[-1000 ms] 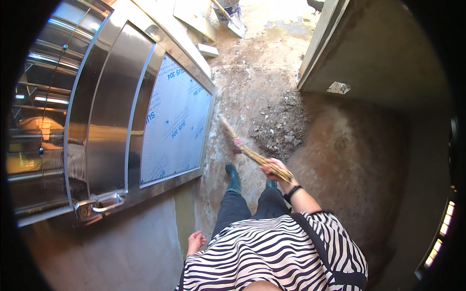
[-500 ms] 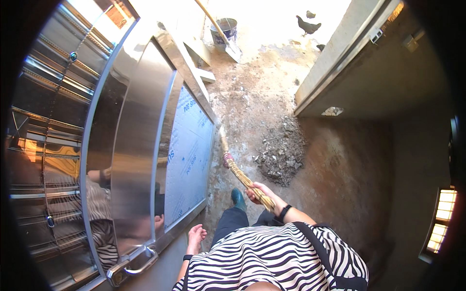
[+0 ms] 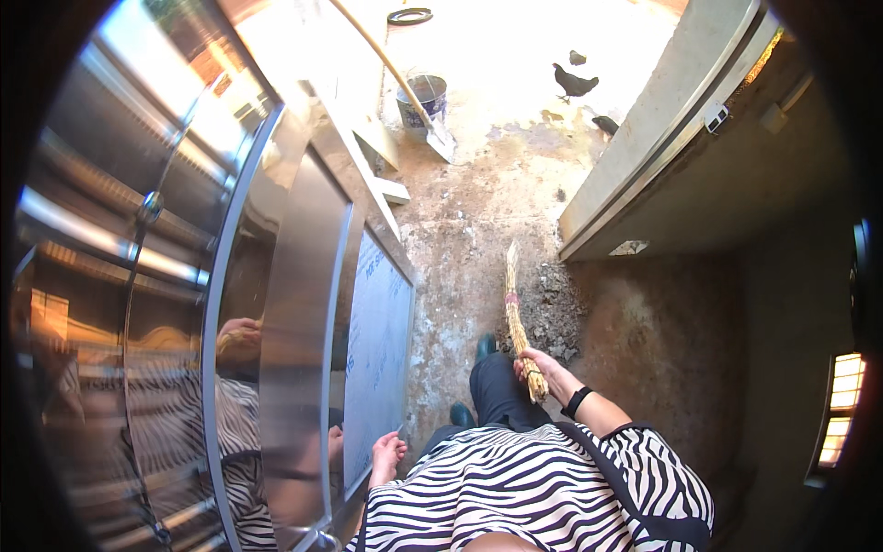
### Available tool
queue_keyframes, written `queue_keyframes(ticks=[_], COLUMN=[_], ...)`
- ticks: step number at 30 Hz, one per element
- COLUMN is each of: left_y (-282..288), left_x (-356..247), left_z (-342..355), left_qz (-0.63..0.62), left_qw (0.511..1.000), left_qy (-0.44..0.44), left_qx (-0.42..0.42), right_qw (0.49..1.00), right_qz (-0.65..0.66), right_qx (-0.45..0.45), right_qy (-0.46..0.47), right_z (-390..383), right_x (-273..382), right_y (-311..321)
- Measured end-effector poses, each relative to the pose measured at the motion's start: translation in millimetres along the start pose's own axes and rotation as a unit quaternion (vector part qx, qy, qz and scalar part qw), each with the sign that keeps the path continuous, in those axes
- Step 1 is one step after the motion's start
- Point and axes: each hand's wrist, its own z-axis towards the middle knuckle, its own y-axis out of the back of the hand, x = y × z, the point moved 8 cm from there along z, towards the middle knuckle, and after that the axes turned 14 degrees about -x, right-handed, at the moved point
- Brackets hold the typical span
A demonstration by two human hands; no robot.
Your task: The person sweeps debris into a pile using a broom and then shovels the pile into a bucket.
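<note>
A polished metal door (image 3: 308,248), partly covered by pale blue film (image 3: 379,317), is observed along the left of the frame. Stained brown floor (image 3: 635,331) is exposed at centre. A grey wall (image 3: 782,294) is shaded at right; a gridded window (image 3: 842,405) is brightly lit at lower right. The upper centre is flooded by strong daylight.
</note>
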Motion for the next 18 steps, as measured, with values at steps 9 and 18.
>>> queue_keyframes(ticks=[9,18], left_y=[-118,-237], left_x=[-141,-268], left_z=[53,62], left_qz=[0.066,0.18], left_qw=[0.997,0.983], left_qy=[0.0,-0.015], left_qx=[-0.026,0.021], right_qw=[0.985,0.96], right_qz=[-0.021,0.203], right_qx=[0.173,0.183], right_qy=[-0.007,-0.059], right_z=[91,99], right_x=[154,266], right_y=[-172,-99])
